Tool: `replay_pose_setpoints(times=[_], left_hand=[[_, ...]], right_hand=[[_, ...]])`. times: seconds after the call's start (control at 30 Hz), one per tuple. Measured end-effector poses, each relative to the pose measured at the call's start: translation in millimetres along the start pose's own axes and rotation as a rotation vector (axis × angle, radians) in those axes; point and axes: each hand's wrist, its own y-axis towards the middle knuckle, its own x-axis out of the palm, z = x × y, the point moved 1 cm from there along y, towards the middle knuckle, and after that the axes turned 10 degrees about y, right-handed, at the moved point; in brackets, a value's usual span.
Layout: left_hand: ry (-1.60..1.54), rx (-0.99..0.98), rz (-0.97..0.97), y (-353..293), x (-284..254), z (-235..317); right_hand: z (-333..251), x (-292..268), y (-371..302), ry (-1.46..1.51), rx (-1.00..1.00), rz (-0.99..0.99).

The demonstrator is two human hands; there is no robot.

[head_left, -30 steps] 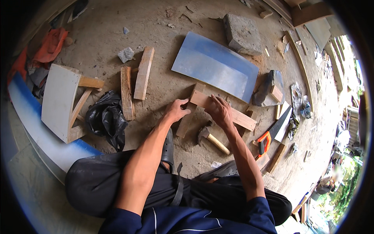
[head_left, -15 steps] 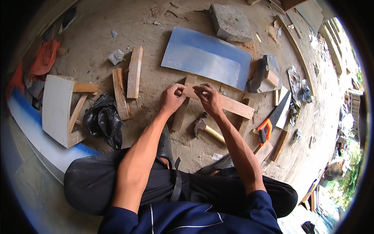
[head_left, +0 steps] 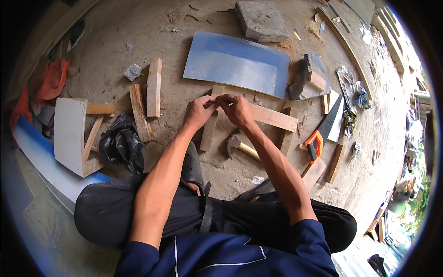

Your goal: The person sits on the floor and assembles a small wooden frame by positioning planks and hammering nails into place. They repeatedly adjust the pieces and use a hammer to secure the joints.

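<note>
My left hand (head_left: 199, 112) and my right hand (head_left: 236, 111) meet over the left end of a pale wooden slat (head_left: 272, 117). Fingertips of both are pinched together and touch; whatever is between them is too small or hidden to make out. The slat lies across two wooden blocks, the left block (head_left: 210, 131) under my hands and the right block (head_left: 288, 138) near its other end. Below the slat, a claw hammer (head_left: 247, 149) with a wooden handle rests on the ground, partly behind my right forearm.
Beyond my hands lies a blue-white sheet panel (head_left: 235, 64), with a concrete block (head_left: 261, 21) behind it. A handsaw (head_left: 316, 143) with an orange-black handle is at right, near a dark stone (head_left: 307, 76). Left are wood offcuts (head_left: 154, 87), a black plastic bag (head_left: 122, 141) and a white-faced wooden frame (head_left: 69, 136).
My hands have come together over the slat's left end, the right moving left to meet the left. The whole view has shifted slightly.
</note>
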Motion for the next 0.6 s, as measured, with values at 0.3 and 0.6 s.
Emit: replay_pose_setpoints(times=[0.3, 0.6], left_hand=[[-0.07, -0.075, 0.023, 8.5, -6.3, -29.6], [-0.208, -0.106, -0.02, 7.8, 5.6, -43.7]], right_hand=[[20.7, -24.3, -26.4, -0.139, -0.013, -0.058], [64.3, -37.5, -78.7, -0.454, 0.049, -0.309]])
